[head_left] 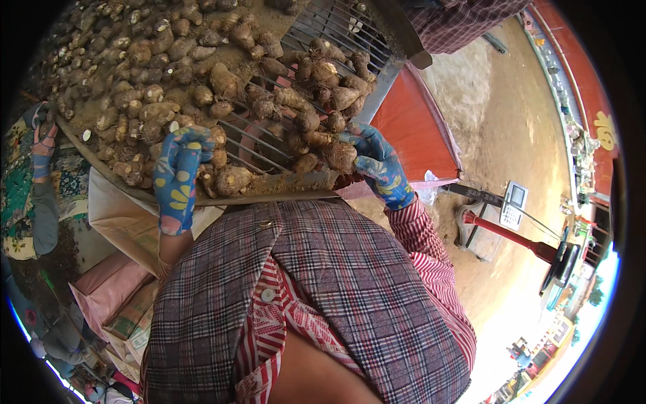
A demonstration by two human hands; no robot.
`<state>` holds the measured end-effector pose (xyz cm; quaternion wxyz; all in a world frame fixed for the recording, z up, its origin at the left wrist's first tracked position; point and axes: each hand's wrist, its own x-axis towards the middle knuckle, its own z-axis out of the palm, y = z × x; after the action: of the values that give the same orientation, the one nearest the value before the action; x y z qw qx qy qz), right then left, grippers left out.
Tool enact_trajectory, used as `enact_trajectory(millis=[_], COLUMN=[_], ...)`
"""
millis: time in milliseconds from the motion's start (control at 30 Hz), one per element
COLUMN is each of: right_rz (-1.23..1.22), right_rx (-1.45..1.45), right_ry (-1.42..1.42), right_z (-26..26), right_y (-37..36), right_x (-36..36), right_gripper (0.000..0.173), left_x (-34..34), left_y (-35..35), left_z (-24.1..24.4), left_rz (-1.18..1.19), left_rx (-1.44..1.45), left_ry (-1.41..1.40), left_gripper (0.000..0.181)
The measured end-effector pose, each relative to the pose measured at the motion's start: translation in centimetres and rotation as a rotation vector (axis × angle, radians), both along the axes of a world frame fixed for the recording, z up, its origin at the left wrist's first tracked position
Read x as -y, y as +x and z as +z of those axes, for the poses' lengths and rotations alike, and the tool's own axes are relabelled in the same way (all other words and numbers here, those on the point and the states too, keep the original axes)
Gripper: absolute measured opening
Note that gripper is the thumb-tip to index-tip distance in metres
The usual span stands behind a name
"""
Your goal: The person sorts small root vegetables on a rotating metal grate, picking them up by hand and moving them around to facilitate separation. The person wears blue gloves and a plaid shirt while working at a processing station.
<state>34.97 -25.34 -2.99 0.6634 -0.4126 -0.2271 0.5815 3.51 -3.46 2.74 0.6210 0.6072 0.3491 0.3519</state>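
Observation:
Brown taro corms (224, 81) cover a soil-strewn sorting table, and some lie on its grate of metal bars (262, 146). My left hand (176, 174), in a blue flowered glove, is over the near edge with curled fingers beside a small taro corm (218, 157). Whether it grips anything is hidden. At the right end of the grate my right hand (381, 164), gloved alike, has thumb and fingers around a rounded taro corm (339, 156). That corm rests against others in a cluster (323, 76) along the grate's right side.
A metal rim (313, 181) bounds the table before me. Red sheeting (414, 126) hangs at its right, beyond which stands a platform scale with a keypad display (514, 204). Another person's gloved hand (44, 136) is at the left; a plaid sleeve (459, 25) shows at top right.

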Motion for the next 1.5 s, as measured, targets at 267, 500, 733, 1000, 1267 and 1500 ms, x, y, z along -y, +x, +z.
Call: enact_trajectory(millis=[267,500,733,1000,1267,1500], right_rz=[0.104,-0.231,0.414,0.528,0.432,0.263], right_rx=[0.477,0.950,1.540,1.365,1.638,1.228], right_ry=[0.201,0.045,-0.048,0.188,0.225,-0.064], right_z=[3.3,0.6,-0.3,-0.4,2.7,1.3], right_y=[-2.7,12.5,10.6,12.6,16.9,16.5], right_x=[-4.7,-13.6,-24.4,-21.3,-12.4,-5.9], right_gripper=[0.062,0.055,0.074,0.047,0.026,0.025], left_x=[2.5,-2.8,-1.8,1.6,5.2,3.4], left_y=[8.6,5.7,11.9,17.8,25.7,20.5], left_z=[-3.2,-2.6,-2.3,-6.8,-6.6,-5.0], left_rz=[-0.596,-0.098,-0.502,-0.444,-0.915,-1.034], left_rx=[0.099,-0.495,-1.251,-0.852,-0.566,-0.258], left_ry=[-0.647,0.276,0.445,0.329,0.263,0.516], left_gripper=[0.060,0.059,0.107,0.103,0.102,0.084])
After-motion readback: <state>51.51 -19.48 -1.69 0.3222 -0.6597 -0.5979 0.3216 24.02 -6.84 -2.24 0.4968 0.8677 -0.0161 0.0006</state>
